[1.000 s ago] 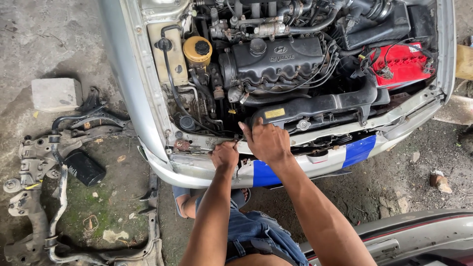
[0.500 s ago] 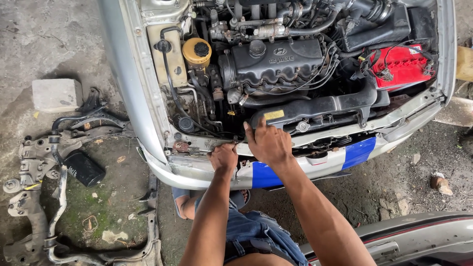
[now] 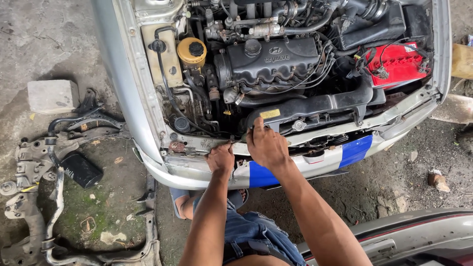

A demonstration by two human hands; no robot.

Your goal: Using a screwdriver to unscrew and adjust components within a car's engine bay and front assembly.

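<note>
Front crossmember (image 3: 197,146) of silver car, at near edge of open engine bay. Left hand (image 3: 220,158) clenched on its top edge, grip closed, contents hidden. Right hand (image 3: 266,145) flat on the same rail, fingers loosely spread, holding nothing visible; both barely shifted since earlier. Beyond: yellow rectangular label (image 3: 270,114) on black duct, yellow round cap (image 3: 192,51), red battery (image 3: 398,64) far right.

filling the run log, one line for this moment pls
left hand: gripping at front panel edge | right hand: resting on panel | engine bay: open
</note>
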